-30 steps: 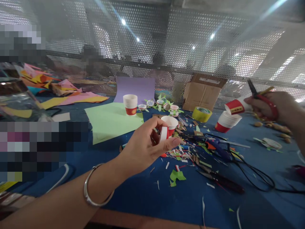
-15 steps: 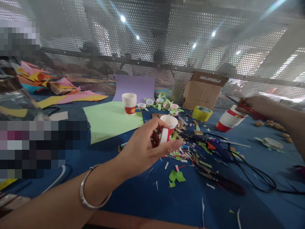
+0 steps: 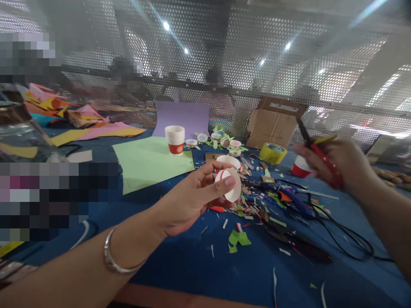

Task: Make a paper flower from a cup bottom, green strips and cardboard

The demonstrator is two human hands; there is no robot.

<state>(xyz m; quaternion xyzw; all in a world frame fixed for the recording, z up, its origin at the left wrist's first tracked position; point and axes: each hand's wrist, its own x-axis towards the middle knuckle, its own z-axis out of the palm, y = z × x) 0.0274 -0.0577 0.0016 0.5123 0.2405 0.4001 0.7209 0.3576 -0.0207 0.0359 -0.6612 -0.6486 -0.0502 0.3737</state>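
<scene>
My left hand (image 3: 189, 199) is closed around a small white and red paper cup piece (image 3: 229, 185), held over the blue table (image 3: 192, 256). My right hand (image 3: 337, 164) grips red-handled scissors (image 3: 317, 152), blades pointing up, and is blurred by motion. It hovers beside a stack of red and white paper cups (image 3: 298, 167). Another open cup (image 3: 228, 161) stands just behind the piece I hold.
Paper scraps (image 3: 239, 235), a glue gun with black cord (image 3: 298, 203), yellow tape (image 3: 272, 152), a cup stack (image 3: 175, 139), green paper (image 3: 150, 162), a purple sheet (image 3: 183, 117), a cardboard box (image 3: 272, 124), small decorated discs (image 3: 218, 139). Perforated metal screen behind.
My right hand let go of the paper cup on the stack and swung left toward the middle with the scissors. My left hand turned the cup piece so its white base faces me.
</scene>
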